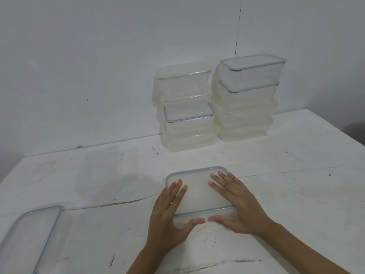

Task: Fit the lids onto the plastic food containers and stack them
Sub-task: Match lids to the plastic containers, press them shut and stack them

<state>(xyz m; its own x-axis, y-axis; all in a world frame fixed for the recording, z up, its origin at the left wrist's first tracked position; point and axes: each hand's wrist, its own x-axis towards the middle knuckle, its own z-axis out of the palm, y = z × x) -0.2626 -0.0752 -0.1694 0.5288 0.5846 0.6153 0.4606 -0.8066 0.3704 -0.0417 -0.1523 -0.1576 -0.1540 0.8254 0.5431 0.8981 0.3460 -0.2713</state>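
A clear plastic container with a grey-rimmed lid [197, 192] sits on the white table in front of me. My left hand [169, 214] lies flat on the lid's left part, fingers spread, thumb at the front edge. My right hand [235, 204] lies flat on the lid's right part, thumb also at the front edge. Against the back wall stand two stacks of lidded containers, a left stack [185, 107] and a taller right stack [246, 97]. Another lidded container [29, 238] lies at the lower left.
The white table [296, 184] is stained and cracked, with its right edge running off at the far right. A faint clear container [102, 175] stands at the left middle. The white wall [98, 66] rises directly behind the stacks.
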